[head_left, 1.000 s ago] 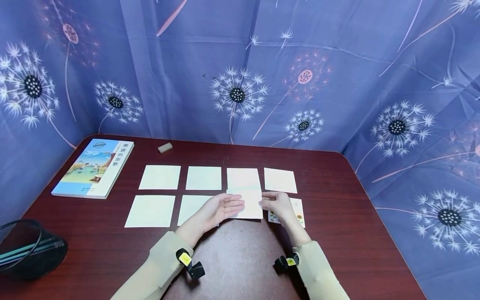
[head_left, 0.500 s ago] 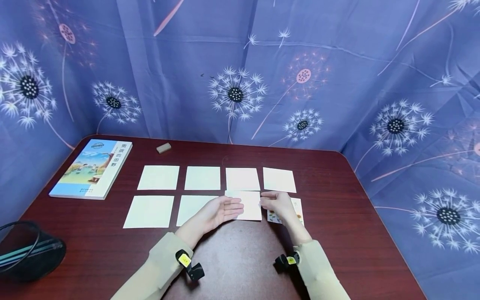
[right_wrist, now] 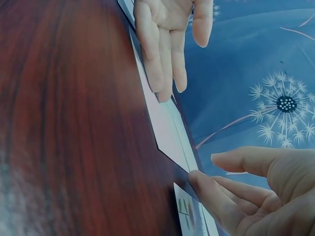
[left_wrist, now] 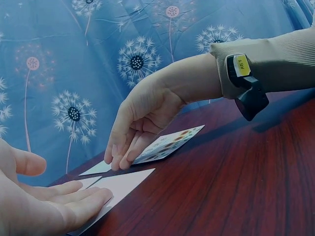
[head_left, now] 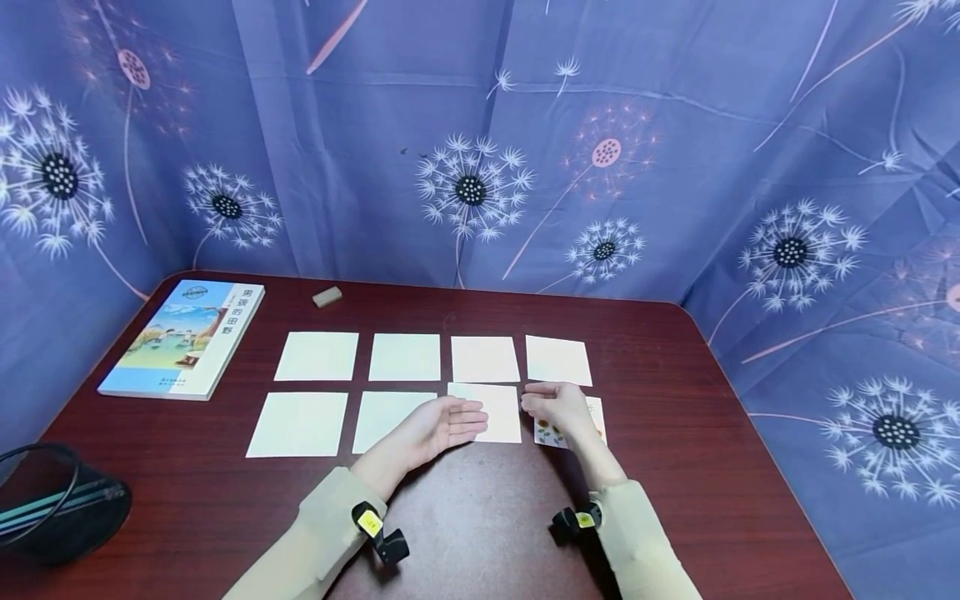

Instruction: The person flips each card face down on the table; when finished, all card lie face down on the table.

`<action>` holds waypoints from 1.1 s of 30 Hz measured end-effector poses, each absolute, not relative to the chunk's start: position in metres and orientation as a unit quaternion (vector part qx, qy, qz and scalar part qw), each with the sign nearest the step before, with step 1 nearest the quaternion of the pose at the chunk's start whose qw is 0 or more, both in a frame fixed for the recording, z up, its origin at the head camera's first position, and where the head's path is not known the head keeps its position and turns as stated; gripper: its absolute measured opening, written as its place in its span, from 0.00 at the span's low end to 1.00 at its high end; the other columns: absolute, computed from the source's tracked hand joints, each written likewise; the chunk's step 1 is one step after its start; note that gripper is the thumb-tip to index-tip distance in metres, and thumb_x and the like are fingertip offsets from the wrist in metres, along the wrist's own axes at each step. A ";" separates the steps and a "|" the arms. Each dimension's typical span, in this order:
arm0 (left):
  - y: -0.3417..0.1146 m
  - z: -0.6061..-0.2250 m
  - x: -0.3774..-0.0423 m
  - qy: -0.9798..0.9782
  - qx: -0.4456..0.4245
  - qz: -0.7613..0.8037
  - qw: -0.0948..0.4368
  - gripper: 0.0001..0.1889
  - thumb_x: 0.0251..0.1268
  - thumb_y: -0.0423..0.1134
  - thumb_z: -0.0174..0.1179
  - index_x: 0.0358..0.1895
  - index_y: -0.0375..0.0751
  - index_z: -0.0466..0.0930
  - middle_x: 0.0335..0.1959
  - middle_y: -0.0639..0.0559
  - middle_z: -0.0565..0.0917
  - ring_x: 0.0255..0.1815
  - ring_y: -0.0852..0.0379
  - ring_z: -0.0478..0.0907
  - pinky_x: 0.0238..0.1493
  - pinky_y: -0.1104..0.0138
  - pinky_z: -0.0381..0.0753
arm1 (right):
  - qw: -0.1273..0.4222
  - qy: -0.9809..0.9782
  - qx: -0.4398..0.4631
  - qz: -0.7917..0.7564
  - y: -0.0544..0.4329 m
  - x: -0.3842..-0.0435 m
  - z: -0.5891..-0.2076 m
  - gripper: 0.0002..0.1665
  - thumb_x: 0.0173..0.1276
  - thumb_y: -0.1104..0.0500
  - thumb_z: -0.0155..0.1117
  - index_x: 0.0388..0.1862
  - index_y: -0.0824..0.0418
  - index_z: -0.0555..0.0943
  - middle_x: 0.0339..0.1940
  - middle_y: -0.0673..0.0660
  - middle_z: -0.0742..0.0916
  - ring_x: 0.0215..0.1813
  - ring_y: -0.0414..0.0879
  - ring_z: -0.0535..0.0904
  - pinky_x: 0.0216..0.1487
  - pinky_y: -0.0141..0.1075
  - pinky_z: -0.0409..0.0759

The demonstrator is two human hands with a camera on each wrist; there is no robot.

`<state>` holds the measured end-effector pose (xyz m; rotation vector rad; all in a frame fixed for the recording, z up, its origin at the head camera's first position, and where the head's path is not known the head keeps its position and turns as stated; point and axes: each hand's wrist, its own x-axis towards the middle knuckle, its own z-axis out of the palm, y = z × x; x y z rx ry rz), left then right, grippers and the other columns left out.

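Observation:
A white card (head_left: 504, 417) lies flat on the table in the front row. My left hand (head_left: 442, 422) is over its left side, fingers straight and palm turned inward. Just off the card's right edge is my right hand (head_left: 561, 408), its fingers loosely bent. The thumb and fingertips stand apart with nothing between them in the right wrist view. Partly under this hand lies a card printed with sunflowers (head_left: 597, 410). Another white card (head_left: 381, 417) is partly covered by my left hand.
Several more blank white cards, such as the back-left card (head_left: 317, 356), lie in two rows. A book (head_left: 183, 337) and a small eraser-like block (head_left: 327, 297) are farther back. At the left edge sits a black mesh pen holder (head_left: 82, 517).
The white card has come down from a raised position over the card behind it and now lies flat. Both hands have stayed nearly in place.

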<state>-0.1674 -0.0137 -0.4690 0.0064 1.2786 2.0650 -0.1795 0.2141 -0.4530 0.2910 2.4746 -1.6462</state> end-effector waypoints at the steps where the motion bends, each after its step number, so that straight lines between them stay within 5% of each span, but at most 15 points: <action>1: -0.014 -0.469 -0.167 0.494 0.003 0.796 0.349 0.28 0.77 0.37 0.32 0.70 0.17 0.54 0.69 0.21 0.61 0.73 0.33 0.60 0.76 0.52 0.59 | 0.078 0.826 0.097 -0.550 0.215 -0.180 -0.453 0.21 0.63 0.65 0.65 0.53 0.75 0.81 0.44 0.69 0.88 0.36 0.42 0.87 0.43 0.34 0.86; 20: 0.039 -0.462 -0.179 0.482 0.009 0.818 0.313 0.26 0.76 0.35 0.36 0.71 0.20 0.55 0.71 0.23 0.61 0.73 0.32 0.59 0.76 0.52 0.60 | 0.065 0.832 0.103 -0.542 0.271 -0.177 -0.438 0.26 0.66 0.66 0.63 0.60 0.78 0.74 0.50 0.70 0.86 0.34 0.28 0.81 0.41 0.24 0.82; 33: 0.065 -0.459 -0.185 0.488 0.001 0.816 0.310 0.29 0.74 0.36 0.39 0.71 0.19 0.50 0.73 0.21 0.54 0.76 0.31 0.53 0.78 0.50 0.52 | 0.078 0.847 0.124 -0.511 0.305 -0.166 -0.438 0.27 0.64 0.65 0.64 0.59 0.79 0.74 0.47 0.67 0.88 0.34 0.29 0.80 0.40 0.22 0.78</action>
